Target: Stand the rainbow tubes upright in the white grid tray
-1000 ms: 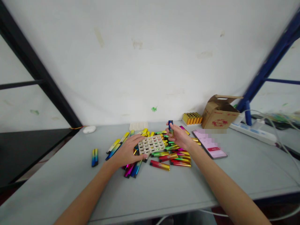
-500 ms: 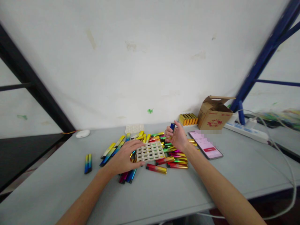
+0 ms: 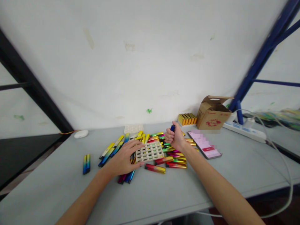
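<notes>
My left hand (image 3: 127, 156) grips the left end of a pale tray with rows of holes (image 3: 150, 152), thumb at the near side and fingers over the far side. The tray is tilted above a pile of lighters. To its right, my right hand (image 3: 175, 137) is raised and closed around a dark blue lighter (image 3: 172, 128). That lighter stands upright with its end showing beside my thumb; the rest is hidden in my fingers. Loose gradient-coloured lighters (image 3: 156, 168) lie under and around both hands, in red, yellow, green and blue.
Two blue-yellow lighters (image 3: 86, 164) lie apart at the left, near a white case (image 3: 81, 134). Another pale tray (image 3: 133, 128) lies by the wall. Yellow lighters (image 3: 187, 119) stand packed beside an open cardboard box (image 3: 212, 117). A phone (image 3: 203, 145) and power strip (image 3: 245, 131) are at right.
The fingers of my right hand have closed more tightly around the blue lighter, with the thumb upright beside it. My left hand keeps its hold on the tray. The view has shifted slightly.
</notes>
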A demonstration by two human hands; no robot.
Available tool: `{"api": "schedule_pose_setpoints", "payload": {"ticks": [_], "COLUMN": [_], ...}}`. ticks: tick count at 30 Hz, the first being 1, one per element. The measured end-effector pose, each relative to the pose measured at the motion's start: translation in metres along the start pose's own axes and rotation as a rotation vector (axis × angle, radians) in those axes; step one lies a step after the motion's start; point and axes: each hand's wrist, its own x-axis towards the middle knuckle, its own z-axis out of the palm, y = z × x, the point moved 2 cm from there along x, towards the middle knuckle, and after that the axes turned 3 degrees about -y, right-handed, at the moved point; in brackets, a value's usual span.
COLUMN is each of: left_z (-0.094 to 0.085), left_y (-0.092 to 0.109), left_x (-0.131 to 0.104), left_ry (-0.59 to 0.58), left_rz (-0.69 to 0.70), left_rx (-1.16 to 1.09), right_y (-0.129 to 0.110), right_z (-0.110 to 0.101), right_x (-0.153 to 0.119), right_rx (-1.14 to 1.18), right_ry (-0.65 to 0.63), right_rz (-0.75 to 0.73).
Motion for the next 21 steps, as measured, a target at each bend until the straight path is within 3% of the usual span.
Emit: {"api": "schedule_pose_setpoints", "payload": {"ticks": [8, 21], "left_z": [-0.0008, 0.007], "left_y": [-0.0012, -0.0041], "left_x": [0.0008, 0.0004], "left_ry": [-0.003, -0.01], "left_rz": [0.021, -0.076], "left_rx": [0.012, 0.077], "right_y": [0.0029, 0.0063], "right_z": [0.0056, 0.0055], "right_x": [-0.0012, -0.0005], "right_rx": [-0.009, -0.071], "right_ry": [-0.113, -0.085], "right_rz": [0.027, 0.011]}}
